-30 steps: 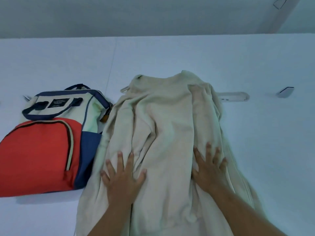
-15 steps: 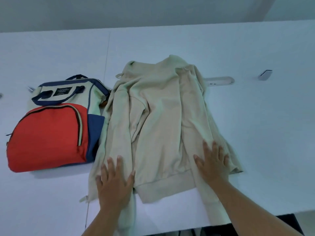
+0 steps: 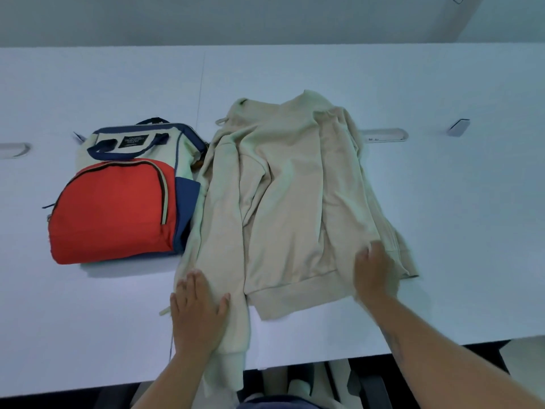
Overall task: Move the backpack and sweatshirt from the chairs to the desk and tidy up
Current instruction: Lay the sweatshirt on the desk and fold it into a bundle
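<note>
Cream sweatshirt point(image 3: 298, 196) beside backpack point(image 3: 118, 208).

Right hand point(image 3: 374, 273) motion-blurred

A white bench point(image 3: 442, 84) is backed by a pale grey wall point(image 3: 236, 19); dark floor point(image 3: 368, 379) is seen below its near edge.
</note>
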`<state>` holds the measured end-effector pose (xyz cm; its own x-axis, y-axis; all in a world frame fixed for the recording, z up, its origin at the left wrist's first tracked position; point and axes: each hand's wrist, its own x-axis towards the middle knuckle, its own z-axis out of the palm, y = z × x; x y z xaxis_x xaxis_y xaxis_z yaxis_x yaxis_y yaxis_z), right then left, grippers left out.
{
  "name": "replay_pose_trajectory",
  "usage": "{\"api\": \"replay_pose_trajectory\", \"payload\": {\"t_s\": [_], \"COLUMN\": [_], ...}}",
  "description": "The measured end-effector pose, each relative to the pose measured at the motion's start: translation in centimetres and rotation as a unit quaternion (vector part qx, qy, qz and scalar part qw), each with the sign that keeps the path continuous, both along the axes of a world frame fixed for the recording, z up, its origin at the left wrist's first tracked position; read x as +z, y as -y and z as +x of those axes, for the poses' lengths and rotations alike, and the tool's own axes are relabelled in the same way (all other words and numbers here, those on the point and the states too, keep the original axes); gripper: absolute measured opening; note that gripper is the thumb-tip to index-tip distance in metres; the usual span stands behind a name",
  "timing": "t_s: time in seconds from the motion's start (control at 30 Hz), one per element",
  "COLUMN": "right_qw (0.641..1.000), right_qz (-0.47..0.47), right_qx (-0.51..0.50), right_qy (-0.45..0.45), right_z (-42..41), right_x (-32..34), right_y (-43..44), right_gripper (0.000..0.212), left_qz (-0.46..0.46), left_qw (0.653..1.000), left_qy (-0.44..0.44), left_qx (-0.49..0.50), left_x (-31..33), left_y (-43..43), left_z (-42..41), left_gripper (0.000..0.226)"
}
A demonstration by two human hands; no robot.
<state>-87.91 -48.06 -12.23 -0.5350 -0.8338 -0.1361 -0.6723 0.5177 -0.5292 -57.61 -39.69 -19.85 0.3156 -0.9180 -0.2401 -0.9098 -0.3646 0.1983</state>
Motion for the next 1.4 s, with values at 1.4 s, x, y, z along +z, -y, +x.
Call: {"api": "replay_pose_trajectory", "payload": {"t_s": [1.4], "right_qw": [0.947], "right_qz": [0.184], "right_qx": [0.238], "right_qy": [-0.113], "right_z": [-12.4], "right_x": [-8.2], "right_y": [1.0], "right_gripper": [0.073], "left_qz": [-0.081], "left_qw": [0.996], "left_qy": [-0.012], "left_qx": [-0.041], "left_x": [2.5], "left_y": [6.6], "left_z": [-12.6], "left_gripper": [0.074]}}
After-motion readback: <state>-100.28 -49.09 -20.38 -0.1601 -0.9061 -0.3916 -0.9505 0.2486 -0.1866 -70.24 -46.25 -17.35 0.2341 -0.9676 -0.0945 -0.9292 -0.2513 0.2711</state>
